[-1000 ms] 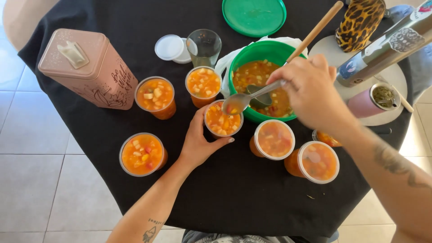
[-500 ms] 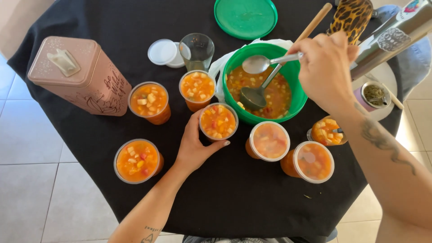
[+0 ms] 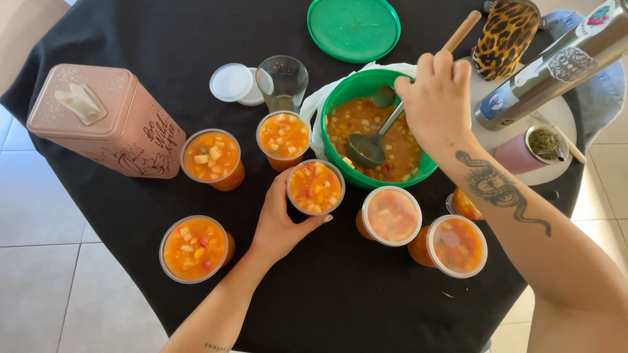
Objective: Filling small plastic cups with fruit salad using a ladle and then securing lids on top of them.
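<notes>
Ladle: held in the right hand [image 3: 437, 98], fingers wrapped tight round the metal ladle [image 3: 374, 145] handle – its cup is sunk in the chunky orange mix in the green bowl [image 3: 340, 98].
Cup: the left hand [image 3: 278, 222] is curled round the side of a clear plastic cup [image 3: 315, 187] just beside the bowl's near rim; it is full of the same fruit mix, with no lid.
Spoon: a wooden handle [image 3: 462, 31] sticks up behind the right hand; I cannot tell whether the hand holds it too.
Risk: the held cup looks full to the brim – more from the ladle would likely run over onto the black tablecloth [image 3: 163, 39], and a dripping ladle carried across the gap could spot the cloth.
Other cups: three open ones to the left, two lidded [image 3: 391, 216] ones at the right, all near.
Lids: white round lids [image 3: 232, 83] beside an empty glass [image 3: 282, 82]; a green lid [image 3: 354, 28] lies beyond the bowl.
Packages: a pink tin [image 3: 104, 121] with dark lettering at far left; a leopard-print case and a silver flask with stickers at far right.
</notes>
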